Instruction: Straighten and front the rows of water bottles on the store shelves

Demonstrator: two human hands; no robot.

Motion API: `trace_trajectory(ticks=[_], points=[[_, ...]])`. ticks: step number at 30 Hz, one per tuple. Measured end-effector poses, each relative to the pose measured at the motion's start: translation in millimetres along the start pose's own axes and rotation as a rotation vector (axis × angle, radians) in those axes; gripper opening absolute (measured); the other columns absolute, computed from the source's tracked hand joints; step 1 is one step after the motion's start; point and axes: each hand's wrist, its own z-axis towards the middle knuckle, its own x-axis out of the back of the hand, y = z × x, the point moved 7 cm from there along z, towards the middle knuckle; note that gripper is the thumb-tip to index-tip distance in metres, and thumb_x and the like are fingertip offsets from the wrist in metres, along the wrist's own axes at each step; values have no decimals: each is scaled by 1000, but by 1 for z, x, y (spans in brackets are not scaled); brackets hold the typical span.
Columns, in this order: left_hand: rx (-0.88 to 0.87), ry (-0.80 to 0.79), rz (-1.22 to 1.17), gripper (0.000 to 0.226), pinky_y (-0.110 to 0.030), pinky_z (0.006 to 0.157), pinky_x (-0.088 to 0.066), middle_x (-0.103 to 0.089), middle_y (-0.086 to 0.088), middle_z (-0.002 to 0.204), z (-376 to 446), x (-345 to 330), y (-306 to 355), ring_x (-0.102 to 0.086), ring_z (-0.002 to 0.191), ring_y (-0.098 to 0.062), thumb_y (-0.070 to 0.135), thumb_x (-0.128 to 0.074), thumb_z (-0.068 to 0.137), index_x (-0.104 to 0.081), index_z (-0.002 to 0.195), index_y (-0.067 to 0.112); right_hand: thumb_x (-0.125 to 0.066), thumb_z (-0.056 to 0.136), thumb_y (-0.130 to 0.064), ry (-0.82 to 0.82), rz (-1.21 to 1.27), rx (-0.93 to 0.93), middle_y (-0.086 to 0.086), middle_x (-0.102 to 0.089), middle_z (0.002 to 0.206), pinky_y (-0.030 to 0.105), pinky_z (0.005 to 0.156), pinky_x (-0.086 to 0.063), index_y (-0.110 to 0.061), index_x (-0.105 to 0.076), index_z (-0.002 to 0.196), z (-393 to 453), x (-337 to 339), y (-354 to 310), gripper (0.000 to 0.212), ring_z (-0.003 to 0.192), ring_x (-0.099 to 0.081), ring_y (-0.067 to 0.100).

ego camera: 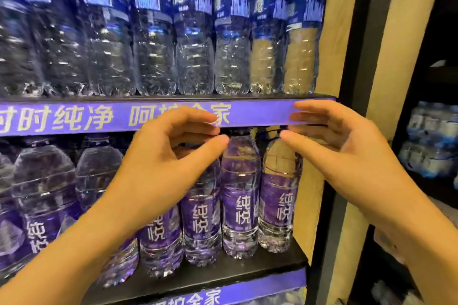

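Flanking purple bottles (pixel 239 195), 2 hands (pixel 252 141) hover loosely.

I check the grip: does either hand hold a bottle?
No, the left hand and right hand hover open before the purple-labelled clear plastic bottles.

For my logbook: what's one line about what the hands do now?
left hand: open, near purple-label bottles | right hand: open, by shelf edge strip | nothing held

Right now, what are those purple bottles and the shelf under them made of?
The purple-label bottles look like clear, glossy plastic: you see through them, with ribbed walls and bright glints. Their labels seem thin printed film. The shelf looks like matte black board, maybe painted metal or wood; hard to tell.
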Motion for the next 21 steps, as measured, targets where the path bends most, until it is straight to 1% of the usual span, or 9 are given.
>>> trace_trajectory(ticks=[2, 6, 9, 11, 13, 16, 17, 19, 21], points=[[-46, 11, 10, 28, -20, 82, -56, -75, 2, 97, 7, 8, 13, -71, 92, -11, 26, -74, 77, -69, 103, 18, -79, 73, -39, 19, 13, 48, -12, -70, 110, 17, 82, -55, -34, -64, 116, 11, 14, -14, 46, 101, -68, 3], [-128, 64, 81, 32, -12, 75, -53, -76, 5, 94, 30, 28, 35, -72, 88, -8, 33, -73, 71, -71, 100, 20, -77, 71, -38, 41, 14, 124, -9, -72, 107, 27, 88, -56, -29, -66, 113, 42, 38, -39, 44, 100, -69, 6], [-172, 119, 147, 31, -15, 74, -55, -76, 9, 90, 53, 42, 53, -72, 84, -7, 39, -73, 69, -71, 96, 23, -79, 73, -31, 62, -18, 159, -6, -72, 105, 28, 88, -57, -26, -66, 110, 72, 53, -58, 40, 96, -70, 6], [-187, 146, 187, 29, -21, 74, -56, -76, 10, 88, 71, 50, 65, -72, 84, -6, 41, -74, 71, -70, 95, 25, -80, 76, -29, 67, -116, 177, -6, -71, 105, 33, 87, -58, -24, -65, 112, 96, 58, -71, 39, 93, -70, 5], [-204, 174, 223, 25, -24, 75, -55, -76, 10, 87, 92, 56, 77, -72, 83, -6, 36, -79, 76, -70, 96, 26, -80, 76, -31, 74, -216, 193, -6, -69, 106, 35, 90, -56, -22, -65, 113, 120, 61, -85, 41, 90, -70, 6], [-198, 221, 274, 24, -39, 76, -59, -75, 8, 85, 124, 61, 93, -72, 80, -11, 34, -80, 78, -69, 97, 27, -79, 75, -39, 96, -390, 217, -6, -69, 105, 35, 91, -54, -19, -65, 116, 152, 64, -101, 47, 94, -68, 9], [-184, 226, 294, 24, -42, 77, -60, -75, 8, 84, 134, 61, 97, -72, 79, -12, 35, -80, 78, -69, 98, 28, -78, 76, -41, 99, -440, 221, -5, -69, 105, 34, 90, -55, -18, -65, 117, 161, 64, -105, 49, 95, -67, 10], [-165, 211, 362, 27, -36, 71, -58, -74, 11, 85, 151, 57, 106, -71, 79, -11, 39, -78, 78, -67, 101, 31, -76, 79, -44, 96, -549, 215, -3, -69, 106, 30, 80, -55, -16, -64, 120, 180, 63, -112, 51, 96, -65, 14], [-173, 192, 430, 30, -28, 65, -54, -73, 12, 85, 166, 48, 116, -70, 75, -7, 41, -77, 79, -65, 104, 29, -76, 79, -43, 111, -659, 215, 5, -70, 105, 33, 74, -57, -9, -65, 115, 198, 62, -119, 51, 94, -66, 22]])
